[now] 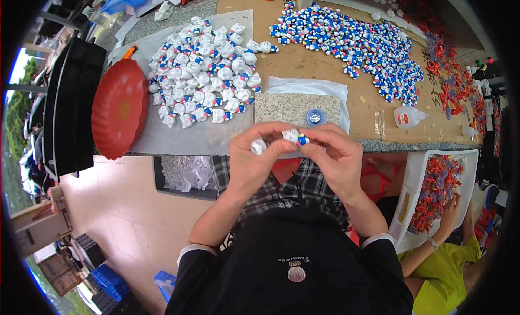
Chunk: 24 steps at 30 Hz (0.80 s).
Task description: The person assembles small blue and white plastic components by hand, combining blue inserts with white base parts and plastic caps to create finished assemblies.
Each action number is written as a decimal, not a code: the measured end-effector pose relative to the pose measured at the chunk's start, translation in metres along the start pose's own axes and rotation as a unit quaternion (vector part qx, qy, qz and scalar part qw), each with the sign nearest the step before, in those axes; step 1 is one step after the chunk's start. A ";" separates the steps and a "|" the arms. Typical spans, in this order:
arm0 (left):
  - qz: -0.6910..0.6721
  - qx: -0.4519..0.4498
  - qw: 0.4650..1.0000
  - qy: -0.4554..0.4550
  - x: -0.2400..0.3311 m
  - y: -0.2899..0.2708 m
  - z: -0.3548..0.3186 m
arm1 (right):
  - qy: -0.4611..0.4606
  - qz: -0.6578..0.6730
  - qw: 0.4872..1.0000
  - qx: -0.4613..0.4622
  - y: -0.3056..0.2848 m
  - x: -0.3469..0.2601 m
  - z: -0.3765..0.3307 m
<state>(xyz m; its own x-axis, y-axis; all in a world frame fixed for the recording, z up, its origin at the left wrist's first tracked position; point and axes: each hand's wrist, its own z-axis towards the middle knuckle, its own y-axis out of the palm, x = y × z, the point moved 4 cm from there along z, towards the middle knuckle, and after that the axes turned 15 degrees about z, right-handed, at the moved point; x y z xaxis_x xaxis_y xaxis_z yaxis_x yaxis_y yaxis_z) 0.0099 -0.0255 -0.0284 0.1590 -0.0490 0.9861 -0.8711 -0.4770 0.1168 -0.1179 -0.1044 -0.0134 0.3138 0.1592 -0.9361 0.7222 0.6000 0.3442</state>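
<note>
1. Fingers of the left hand (246, 163) were clamped on a small, glossy white, rounded figure piece (290, 135); on my remote feed, a second white rounded piece (258, 147) sat inside that same hand.
2. Fingertips of the right hand (342, 158) pinched a small blue-and-yellow piece (303, 140) up against the first, between the hands; I could not tell whether the two were joined.
3. I judged the step in hand to be fitting white to blue; the next move called for an even squeeze, both parts squared up.
4. Just beyond, I saw a speckled stone slab (276, 106) bearing a round blue pot (315, 118).
5. Farther left lay a heap of white-and-blue figures (203, 76), apparently paired already; farther right, a heap of small blue pieces (352, 41).
</note>
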 end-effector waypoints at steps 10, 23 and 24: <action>0.569 0.346 0.715 0.214 0.083 -0.120 0.096 | -0.115 -0.353 0.918 0.143 -0.088 -0.025 0.058; 0.123 0.112 0.983 0.077 0.040 -0.078 0.040 | -0.100 -0.477 0.871 0.065 -0.084 -0.026 0.070; 0.003 0.036 0.998 0.059 0.027 -0.060 0.026 | -0.074 -0.429 0.898 0.063 -0.079 -0.031 0.059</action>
<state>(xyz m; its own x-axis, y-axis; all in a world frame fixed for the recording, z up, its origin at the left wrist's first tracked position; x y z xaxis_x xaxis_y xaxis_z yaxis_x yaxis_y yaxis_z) 0.0782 -0.0211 -0.0121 0.0953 0.0492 0.9942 -0.8351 -0.5396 0.1067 -0.1486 -0.2032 -0.0073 -0.3187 -0.4312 -0.8441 0.7984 0.3579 -0.4842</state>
